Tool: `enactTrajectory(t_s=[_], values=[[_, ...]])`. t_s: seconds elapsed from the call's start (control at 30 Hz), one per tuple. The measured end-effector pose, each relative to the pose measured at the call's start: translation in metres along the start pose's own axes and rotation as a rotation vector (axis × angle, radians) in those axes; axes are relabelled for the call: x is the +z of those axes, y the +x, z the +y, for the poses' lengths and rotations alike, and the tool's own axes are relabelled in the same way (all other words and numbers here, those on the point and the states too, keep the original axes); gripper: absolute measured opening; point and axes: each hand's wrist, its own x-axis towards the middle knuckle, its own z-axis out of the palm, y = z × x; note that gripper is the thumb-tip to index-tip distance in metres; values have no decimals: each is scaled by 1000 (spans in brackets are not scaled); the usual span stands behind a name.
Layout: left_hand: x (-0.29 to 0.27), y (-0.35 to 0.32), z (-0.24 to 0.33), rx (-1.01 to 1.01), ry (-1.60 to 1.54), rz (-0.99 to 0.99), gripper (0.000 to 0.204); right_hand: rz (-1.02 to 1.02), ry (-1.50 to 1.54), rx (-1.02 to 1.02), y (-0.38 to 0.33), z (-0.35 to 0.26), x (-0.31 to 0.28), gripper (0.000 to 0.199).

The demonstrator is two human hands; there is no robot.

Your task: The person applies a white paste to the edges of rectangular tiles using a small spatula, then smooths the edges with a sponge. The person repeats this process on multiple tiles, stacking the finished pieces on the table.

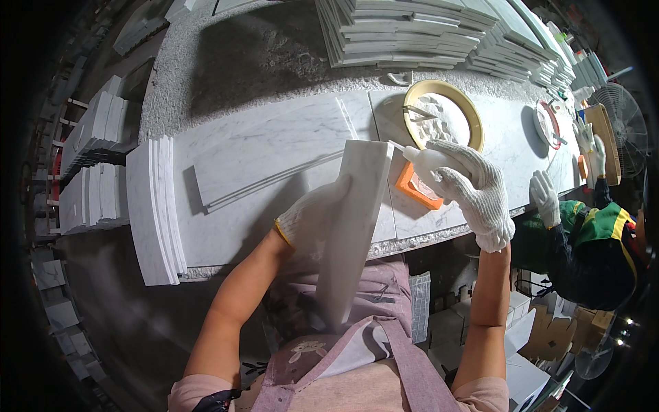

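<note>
My left hand (312, 213), in a white knit glove and smeared by motion, grips a long grey-white marble slab (355, 213) from its left side. The slab stands on edge, tilted between my apron and the worktable; some of my fingers are hidden behind it. My gloved right hand (477, 189) is closed round a white squeeze bottle (430, 165). The bottle's thin nozzle points left, close to the slab's upper right corner; I cannot tell if they touch. Below the bottle lies an orange block (429, 200) with a pale top.
A yellow bowl (477, 130) of white material holds a tool. Marble slabs (268, 158) lie on the worktable (233, 247), with stacks at left (156, 213) and back (398, 34). At right are another person (597, 240), a red-rimmed bowl (546, 125) and a fan (621, 123).
</note>
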Motion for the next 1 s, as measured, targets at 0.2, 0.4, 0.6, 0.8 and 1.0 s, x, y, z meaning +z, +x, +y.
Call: enactTrajectory(t_s=[0.2,0.4,0.6,0.8,1.0], values=[[1,1,6,-57,48,-17,53,1,-26,-8,0,0,0,49],[5,0,10,-219,-386,6,55,2,-39,-15,0,-3,0,50],[5,4,12,-325,-414,24,58,-5,-64,-24,1,-2,-1,51],[5,3,9,-259,-352,21,57,-17,-75,-50,1,-3,0,50],[6,4,5,-266,-358,57,59,-22,52,30,-2,-6,-7,58]])
